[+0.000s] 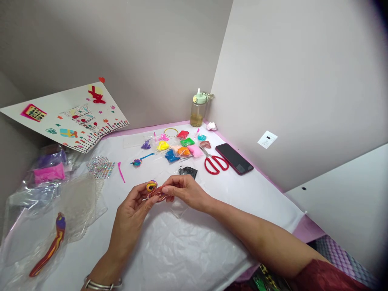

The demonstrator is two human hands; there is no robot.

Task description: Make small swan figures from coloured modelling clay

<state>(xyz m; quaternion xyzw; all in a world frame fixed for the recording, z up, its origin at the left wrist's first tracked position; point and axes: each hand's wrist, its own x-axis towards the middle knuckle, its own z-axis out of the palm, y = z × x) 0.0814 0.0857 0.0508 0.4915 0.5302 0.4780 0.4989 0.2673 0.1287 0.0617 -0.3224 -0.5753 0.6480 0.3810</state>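
Observation:
My left hand [131, 214] and my right hand [184, 190] meet over the white table cover [188, 250]. Together they pinch a small piece of swirled multicoloured clay [153, 190], a rolled coil with a thin strip trailing from it. Left-hand fingers curl under the coil. Right-hand fingers press together on the strip's end. A long twisted clay rope [50, 248] in red, yellow and purple lies on clear plastic at the lower left, away from both hands.
Several small bags of coloured clay [182, 145] lie at the back. Red scissors [214, 163] and a dark phone [234, 158] sit to the right. A bottle [197, 109] stands in the corner. A decorated card [66, 115] leans at the left wall, near rhinestone stickers [100, 167].

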